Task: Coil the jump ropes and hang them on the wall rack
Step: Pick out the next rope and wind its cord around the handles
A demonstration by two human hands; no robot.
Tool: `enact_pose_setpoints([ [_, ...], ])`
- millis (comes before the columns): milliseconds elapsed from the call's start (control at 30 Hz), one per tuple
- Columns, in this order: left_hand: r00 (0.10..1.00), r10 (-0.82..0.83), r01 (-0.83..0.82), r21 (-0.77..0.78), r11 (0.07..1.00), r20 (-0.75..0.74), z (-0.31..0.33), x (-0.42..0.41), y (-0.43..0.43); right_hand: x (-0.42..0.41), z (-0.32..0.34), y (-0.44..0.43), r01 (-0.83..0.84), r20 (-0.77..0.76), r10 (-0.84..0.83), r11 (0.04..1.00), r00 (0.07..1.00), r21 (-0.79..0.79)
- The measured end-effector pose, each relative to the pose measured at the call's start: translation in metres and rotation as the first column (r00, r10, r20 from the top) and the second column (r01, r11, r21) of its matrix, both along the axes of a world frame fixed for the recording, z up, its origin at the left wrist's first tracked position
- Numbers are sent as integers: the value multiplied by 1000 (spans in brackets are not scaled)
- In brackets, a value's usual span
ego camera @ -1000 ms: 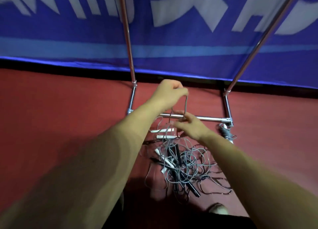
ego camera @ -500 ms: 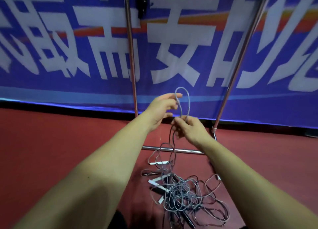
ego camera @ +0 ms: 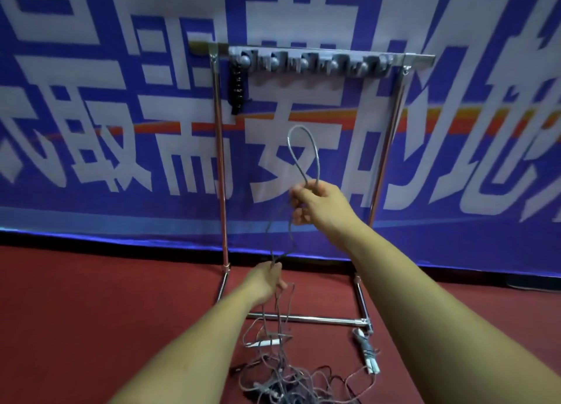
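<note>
A big blue banner (ego camera: 485, 245) covers the whole back wall. Huge white letters (ego camera: 176, 107) run across it, too big to fit in view. A thin orange stripe (ego camera: 349, 119) goes sideways through the letters. Lower down there is a pale blue band (ego camera: 121, 218), and the bottom edge of the banner glows bright blue. Under that edge sits a dark strip (ego camera: 91, 240). The floor (ego camera: 91, 312) is dark red and flat, and it reaches right up to that strip. The light is dim and a bit purple.
</note>
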State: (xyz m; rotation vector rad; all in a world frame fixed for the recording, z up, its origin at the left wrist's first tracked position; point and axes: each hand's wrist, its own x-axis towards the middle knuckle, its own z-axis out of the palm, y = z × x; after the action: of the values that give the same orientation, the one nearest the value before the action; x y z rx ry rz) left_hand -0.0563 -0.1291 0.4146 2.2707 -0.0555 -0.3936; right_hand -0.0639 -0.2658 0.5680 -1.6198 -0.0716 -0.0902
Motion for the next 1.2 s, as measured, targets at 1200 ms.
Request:
enact_pose_setpoints([
  [1200, 975, 179, -216, -728, 651, -129, 69, 27, -11, -32, -277, 0, -664, -691, -21, 257, 723, -703],
])
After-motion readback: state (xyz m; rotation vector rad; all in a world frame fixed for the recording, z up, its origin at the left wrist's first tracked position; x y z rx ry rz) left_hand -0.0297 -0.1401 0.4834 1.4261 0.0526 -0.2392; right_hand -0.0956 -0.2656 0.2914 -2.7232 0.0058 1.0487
